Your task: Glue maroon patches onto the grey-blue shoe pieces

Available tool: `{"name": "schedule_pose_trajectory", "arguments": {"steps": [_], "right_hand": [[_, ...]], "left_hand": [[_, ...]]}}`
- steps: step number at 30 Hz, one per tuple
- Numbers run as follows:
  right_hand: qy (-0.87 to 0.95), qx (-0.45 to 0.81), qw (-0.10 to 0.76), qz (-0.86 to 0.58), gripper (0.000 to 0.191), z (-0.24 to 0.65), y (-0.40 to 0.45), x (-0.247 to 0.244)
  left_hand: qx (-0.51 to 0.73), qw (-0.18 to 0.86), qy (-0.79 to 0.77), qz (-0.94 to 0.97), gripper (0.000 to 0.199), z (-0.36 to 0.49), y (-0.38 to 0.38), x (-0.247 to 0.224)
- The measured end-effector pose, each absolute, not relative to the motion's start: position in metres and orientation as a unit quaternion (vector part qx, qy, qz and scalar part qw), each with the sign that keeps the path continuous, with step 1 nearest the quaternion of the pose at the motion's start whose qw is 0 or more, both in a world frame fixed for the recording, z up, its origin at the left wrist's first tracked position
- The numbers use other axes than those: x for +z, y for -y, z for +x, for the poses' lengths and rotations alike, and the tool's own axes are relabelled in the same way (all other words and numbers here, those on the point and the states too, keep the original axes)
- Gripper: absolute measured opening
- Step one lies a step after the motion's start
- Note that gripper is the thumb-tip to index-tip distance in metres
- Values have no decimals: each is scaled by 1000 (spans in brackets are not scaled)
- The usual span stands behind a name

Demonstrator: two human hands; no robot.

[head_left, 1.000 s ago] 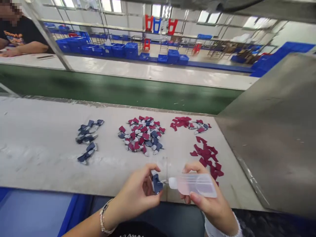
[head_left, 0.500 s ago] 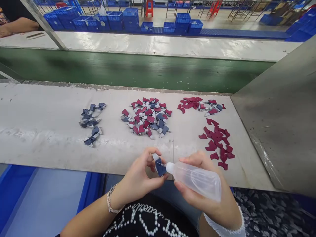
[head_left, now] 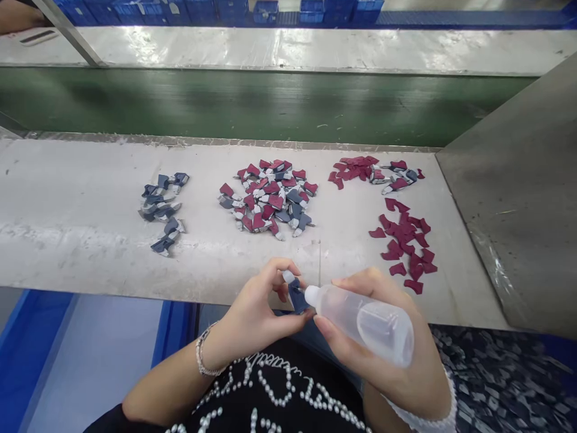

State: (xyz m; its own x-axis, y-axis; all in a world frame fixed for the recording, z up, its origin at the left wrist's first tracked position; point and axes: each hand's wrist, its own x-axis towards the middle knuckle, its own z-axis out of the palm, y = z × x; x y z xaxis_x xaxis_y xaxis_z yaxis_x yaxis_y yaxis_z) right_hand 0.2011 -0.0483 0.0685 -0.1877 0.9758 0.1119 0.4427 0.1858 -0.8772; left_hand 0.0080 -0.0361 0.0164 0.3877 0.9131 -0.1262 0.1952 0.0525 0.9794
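Note:
Between its thumb and fingers, my left hand (head_left: 265, 307) pinches a small dark blue piece with a light grey tip (head_left: 296, 296). My right hand (head_left: 383, 325) is wrapped around a translucent squeeze bottle (head_left: 367, 322), tilted so its white nozzle cap (head_left: 312, 294) points left at the blue piece. Whether the nozzle's thin tip touches the piece is hard to make out. Beyond my hands lies a pile of mixed maroon, blue and grey pieces (head_left: 270, 201). Flat maroon pieces (head_left: 406, 237) are scattered to the right, and a short row of blue-and-grey pieces (head_left: 162, 210) lies to the left.
A metal panel (head_left: 518, 198) bounds the worktable (head_left: 90, 240) on the right. A green belt (head_left: 270, 108) runs behind it. Blue-edged bin (head_left: 40, 355) sits below left; many dark pieces (head_left: 505, 379) fill the space below right. Another person's arm (head_left: 20, 17) shows at far left.
The view has tilted downward, so the table things appear higher. My hands keep the same hold on the blue piece and bottle, and the bottle's nozzle stays against or close to the piece.

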Motion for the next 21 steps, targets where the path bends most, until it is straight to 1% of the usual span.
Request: {"name": "schedule_pose_trajectory", "arguments": {"steps": [11,16,19,21], "right_hand": [[699,340,375,-505,23,198,48,69],[722,295,380,-498,22,197,51,70],[718,289,389,-500,22,197,51,70],[732,285,382,-486,23,196,50,69]], "left_hand": [[330,537,-441,639,46,8,38,14],[342,515,-441,651,44,8,38,15],[344,492,-454,658,44,8,37,14],[342,481,-456,666,45,8,37,14]]}}
